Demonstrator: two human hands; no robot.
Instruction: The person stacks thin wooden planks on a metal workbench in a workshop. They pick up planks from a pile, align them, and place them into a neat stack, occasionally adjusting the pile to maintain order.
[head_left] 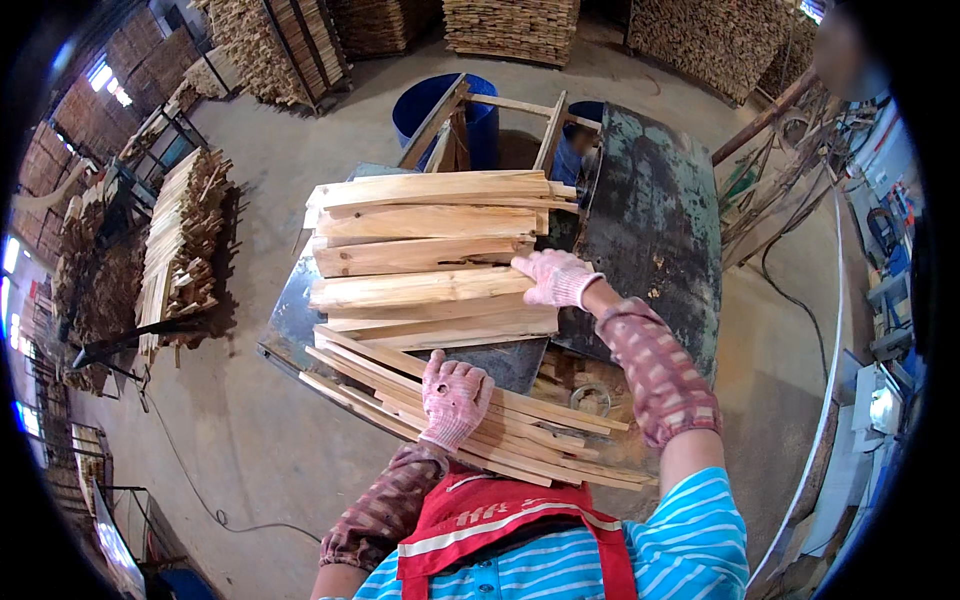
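My right hand (556,278), in a pink-and-white knit glove, is closed over the right end of a pale wooden board (420,289). That board lies in a row of boards set side by side; the one beyond it (415,256) has a dark split near its right end. Nearer to me, my left hand (456,400), gloved alike with a small hole on its back, is curled over a bundle of narrow wooden strips (530,437). Its fingertips are partly hidden. The strips lie slantwise between the boards and my red apron (500,510).
A dark metal worktop (290,320) carries the boards, with a worn dark panel (650,220) on the right. Beyond stand a blue barrel (482,120) and a wooden frame (510,103). Stacked timber (185,230) lies left; a cable (190,490) crosses the floor.
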